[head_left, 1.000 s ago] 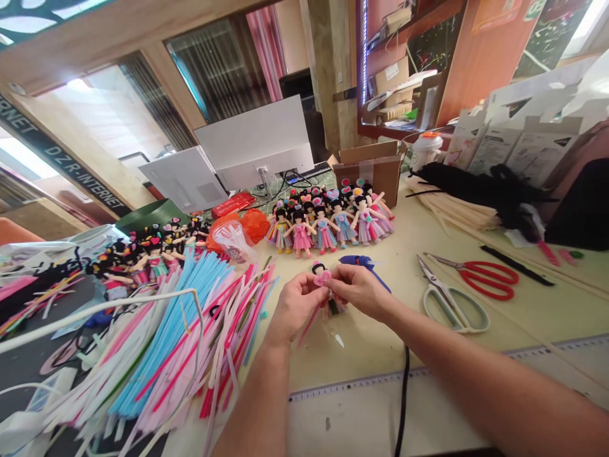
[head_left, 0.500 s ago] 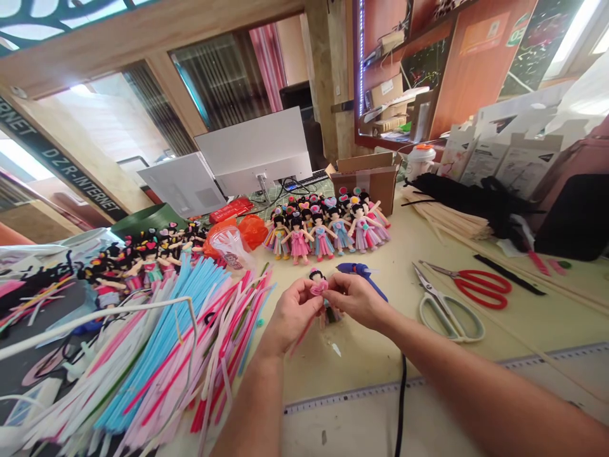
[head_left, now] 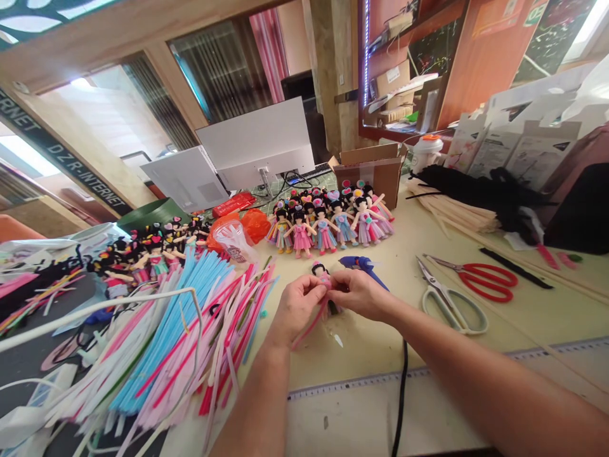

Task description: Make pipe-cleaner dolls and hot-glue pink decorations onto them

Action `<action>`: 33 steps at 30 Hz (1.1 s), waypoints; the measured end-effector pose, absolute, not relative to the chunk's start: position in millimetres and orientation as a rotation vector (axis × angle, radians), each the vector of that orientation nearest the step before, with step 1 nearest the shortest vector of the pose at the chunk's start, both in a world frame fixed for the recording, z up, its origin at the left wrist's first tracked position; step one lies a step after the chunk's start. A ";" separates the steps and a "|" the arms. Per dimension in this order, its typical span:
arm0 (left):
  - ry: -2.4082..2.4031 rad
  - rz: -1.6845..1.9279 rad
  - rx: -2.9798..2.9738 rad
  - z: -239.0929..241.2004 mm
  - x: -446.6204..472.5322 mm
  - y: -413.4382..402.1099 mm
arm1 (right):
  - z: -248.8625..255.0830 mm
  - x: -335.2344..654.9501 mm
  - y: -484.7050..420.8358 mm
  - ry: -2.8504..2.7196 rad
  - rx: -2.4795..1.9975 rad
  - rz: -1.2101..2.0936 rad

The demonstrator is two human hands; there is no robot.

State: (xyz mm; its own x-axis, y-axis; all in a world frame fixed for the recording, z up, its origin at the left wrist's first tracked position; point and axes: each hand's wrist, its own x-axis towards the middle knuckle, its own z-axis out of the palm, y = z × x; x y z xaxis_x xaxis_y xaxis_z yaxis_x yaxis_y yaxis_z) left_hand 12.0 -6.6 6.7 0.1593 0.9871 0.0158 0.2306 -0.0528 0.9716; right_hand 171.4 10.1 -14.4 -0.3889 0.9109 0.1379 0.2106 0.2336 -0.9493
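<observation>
One doll (head_left: pixel 320 271) is what I've got between the hands, middle of the table (head_left: pixel 366 355), head poking up on the far side of the fingers. On my feed the left hand (head_left: pixel 299 308) has thumb and finger pinched on a pink stem (head_left: pixel 308 329), loose end trailing down toward near left. The right hand (head_left: pixel 361 293) has its fingertips bunched right beside that pinch, but I can't tell if they grip the stem, the doll, or just press. For fiddly stuff like this, I'd pinch close to the spot being worked, not out on the tail, or the fuzzy wire probably twists on you. Let one hand steady while the other shapes, and go light so the doll's skirt doesn't get squashed. I'd also mind the glue gun (head_left: pixel 368 270) just past the right hand; nozzle points right, away from the fingers, but I can't tell if it's hot. Scissors (head_left: pixel 454 311) are well off to the right.
</observation>
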 end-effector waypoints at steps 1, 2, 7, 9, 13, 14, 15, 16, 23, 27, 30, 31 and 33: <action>1.240 0.999 1.476 5.7 11.6 -6.1 | -12.4 172.1 9.9 -1.755 -1.037 1.232; 1.234 1.005 1.473 4.9 10.8 -5.5 | -10.6 172.7 9.7 -1.741 -1.032 1.280; 1.204 1.012 1.437 5.2 4.6 -3.7 | -8.0 174.9 9.8 -1.674 -1.030 1.442; 1.202 0.988 1.433 6.6 3.0 -4.1 | -9.5 175.4 9.9 -1.685 -1.030 1.435; 1.210 0.913 1.441 9.0 3.1 -5.6 | -13.2 176.1 10.4 -1.743 -1.021 1.417; 1.219 0.909 1.442 9.5 3.7 -6.0 | -14.2 176.2 10.7 -1.767 -1.019 1.409; 1.227 0.909 1.444 9.8 4.3 -6.4 | -15.2 176.3 11.2 -1.791 -1.017 1.397; 1.232 0.913 1.446 9.9 5.0 -6.8 | -16.2 176.3 11.7 -1.813 -1.015 1.386; 1.296 0.982 1.512 2.0 12.4 -7.3 | -25.1 175.2 14.6 -1.905 -1.039 1.177; 1.382 1.002 1.548 -0.6 15.2 -7.0 | -25.6 174.8 14.4 -1.904 -1.116 1.077; 1.336 1.006 1.502 2.2 12.9 -6.3 | -20.6 175.5 13.9 -1.808 -1.138 1.226; 1.303 1.011 1.481 3.2 11.5 -5.9 | -18.4 176.0 13.7 -1.767 -1.137 1.291; 1.252 1.013 1.456 4.2 8.6 -4.8 | -14.6 176.8 13.4 -1.700 -1.126 1.388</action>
State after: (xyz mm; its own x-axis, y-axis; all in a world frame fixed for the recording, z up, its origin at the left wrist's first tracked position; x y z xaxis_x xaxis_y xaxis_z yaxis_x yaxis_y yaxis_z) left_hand 8.6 -4.8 4.2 0.1391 0.9902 0.0138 0.2207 -0.0446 0.9743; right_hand 176.8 13.4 -14.6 -0.4100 0.9117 -0.0272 0.2090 0.0649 -0.9758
